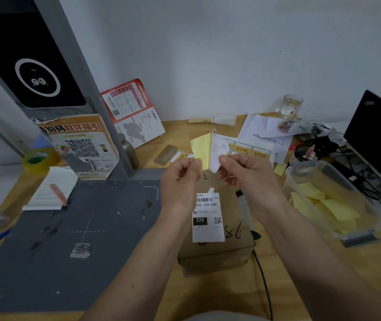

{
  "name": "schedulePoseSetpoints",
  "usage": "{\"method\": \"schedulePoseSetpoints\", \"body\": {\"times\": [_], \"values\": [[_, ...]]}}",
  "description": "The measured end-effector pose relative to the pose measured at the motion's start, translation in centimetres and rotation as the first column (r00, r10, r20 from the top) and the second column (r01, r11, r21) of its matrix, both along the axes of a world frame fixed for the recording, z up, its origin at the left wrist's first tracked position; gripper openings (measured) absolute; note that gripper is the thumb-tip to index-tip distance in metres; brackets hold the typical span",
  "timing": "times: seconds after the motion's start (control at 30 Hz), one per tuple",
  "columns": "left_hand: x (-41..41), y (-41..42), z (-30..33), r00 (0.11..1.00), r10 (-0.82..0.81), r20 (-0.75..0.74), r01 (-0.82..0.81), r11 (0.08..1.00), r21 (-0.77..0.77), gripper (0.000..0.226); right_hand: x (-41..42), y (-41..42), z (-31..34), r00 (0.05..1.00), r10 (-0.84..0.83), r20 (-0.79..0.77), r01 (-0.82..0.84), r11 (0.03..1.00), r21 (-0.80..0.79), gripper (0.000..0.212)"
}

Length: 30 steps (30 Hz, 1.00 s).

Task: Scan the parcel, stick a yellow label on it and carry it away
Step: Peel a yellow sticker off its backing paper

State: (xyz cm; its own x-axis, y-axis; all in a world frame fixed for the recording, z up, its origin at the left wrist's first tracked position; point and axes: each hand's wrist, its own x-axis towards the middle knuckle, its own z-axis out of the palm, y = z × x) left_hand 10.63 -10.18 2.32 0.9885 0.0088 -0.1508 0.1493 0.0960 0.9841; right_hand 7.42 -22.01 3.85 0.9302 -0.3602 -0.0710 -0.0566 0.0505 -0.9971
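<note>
A brown cardboard parcel (219, 251) lies on the wooden desk in front of me, with a white shipping label (208, 216) on its top. Above it I hold a label that is partly split apart. My left hand (180, 179) pinches the yellow sheet (201, 149). My right hand (245, 172) pinches the white sheet (218, 151). The two sheets still meet along their top edge. Both hands hover just over the parcel's far end.
A grey scanning mat (69, 239) lies to the left under a scanner stand (34, 72). A clear bin (323, 205) of yellow backing papers stands at the right. Yellow label sheets (252, 149), papers, a glass (291, 105), tape roll (39, 158), notebook (53, 188) and laptop (379, 140) crowd the desk.
</note>
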Motion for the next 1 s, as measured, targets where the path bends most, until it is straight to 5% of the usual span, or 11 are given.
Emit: {"method": "schedulePoseSetpoints", "body": {"times": [1.0], "values": [[1.8, 0.1, -0.4, 0.975, 0.221, 0.014, -0.221, 0.973, 0.063, 0.018, -0.6, -4.1, -1.0, 0.989, -0.146, -0.029, 0.147, 0.989, 0.015, 0.01]]}}
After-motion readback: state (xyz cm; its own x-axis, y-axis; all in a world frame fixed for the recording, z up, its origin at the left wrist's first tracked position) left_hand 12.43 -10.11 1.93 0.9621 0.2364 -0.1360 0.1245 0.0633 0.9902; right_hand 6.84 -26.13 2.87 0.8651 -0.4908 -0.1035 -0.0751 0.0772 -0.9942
